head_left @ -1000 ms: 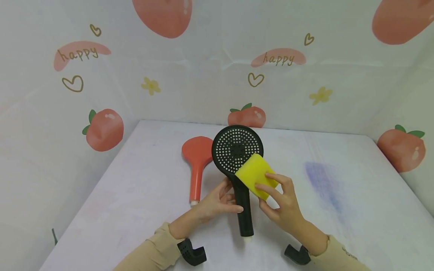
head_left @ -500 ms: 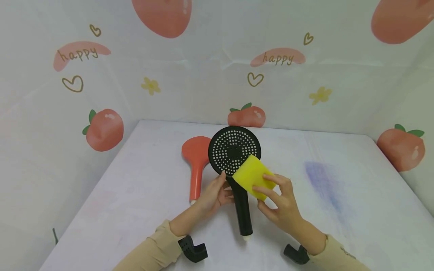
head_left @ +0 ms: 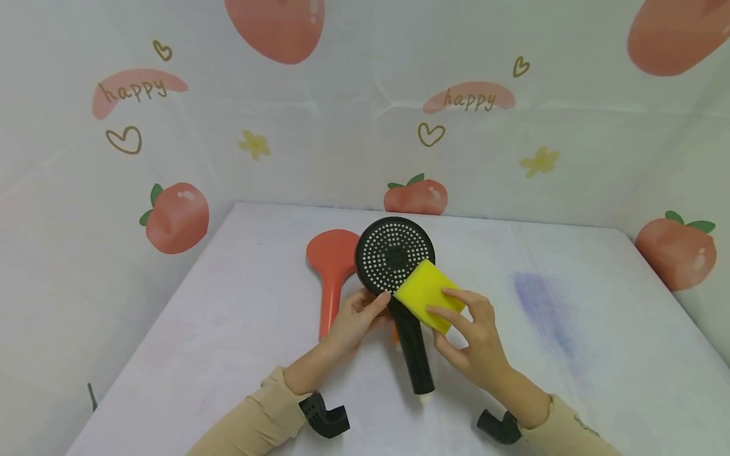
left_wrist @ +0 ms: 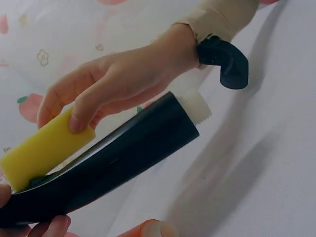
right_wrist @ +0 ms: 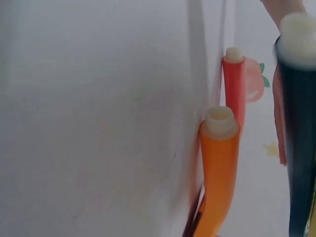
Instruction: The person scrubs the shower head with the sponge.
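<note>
A black shower head with a dotted spray face is held up over the table, its handle slanting down toward the lower right. My left hand grips it at the neck, thumb on the front just below the face. In my right hand a yellow sponge is pinched by the fingertips and lies against the lower right of the spray face and the neck. The left wrist view shows the black handle with its pale threaded end, and the sponge along its upper side.
A red shower head lies on the white table left of the black one. Behind the black handle an orange handle peeks out; the right wrist view shows this orange handle more fully. A patterned cloth stands behind.
My left thumb has moved from the handle up to the neck. The black shower head has sunk slightly, and its handle end has swung right, uncovering some orange. The sponge has barely shifted.
</note>
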### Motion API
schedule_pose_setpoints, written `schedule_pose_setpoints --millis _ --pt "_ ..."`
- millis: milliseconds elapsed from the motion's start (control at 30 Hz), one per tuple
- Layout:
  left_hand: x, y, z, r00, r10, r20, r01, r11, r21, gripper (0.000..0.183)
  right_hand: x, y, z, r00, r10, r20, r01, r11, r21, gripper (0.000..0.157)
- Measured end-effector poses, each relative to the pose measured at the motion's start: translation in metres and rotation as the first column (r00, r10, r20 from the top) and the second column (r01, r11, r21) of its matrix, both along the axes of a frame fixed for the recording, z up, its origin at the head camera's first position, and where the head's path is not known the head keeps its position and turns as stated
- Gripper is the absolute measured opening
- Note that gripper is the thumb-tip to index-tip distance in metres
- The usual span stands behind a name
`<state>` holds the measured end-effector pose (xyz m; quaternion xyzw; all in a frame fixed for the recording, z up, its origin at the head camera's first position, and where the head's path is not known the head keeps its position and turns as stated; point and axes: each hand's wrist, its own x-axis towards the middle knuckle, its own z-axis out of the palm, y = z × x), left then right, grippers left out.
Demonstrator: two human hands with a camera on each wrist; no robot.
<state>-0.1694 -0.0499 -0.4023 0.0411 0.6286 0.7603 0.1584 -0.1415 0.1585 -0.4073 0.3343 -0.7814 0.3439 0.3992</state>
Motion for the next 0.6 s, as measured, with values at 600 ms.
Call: schedule_pose_setpoints --millis 600 --pt "-0.0029 0.0004 -0.0020 0.994 0.112 -0.015 -0.113 0.990 -0.085 0.044 0.0035 -0.0023 0.0023 0.999 0.048 0.001 -0.048 0.991 0.122 0.032"
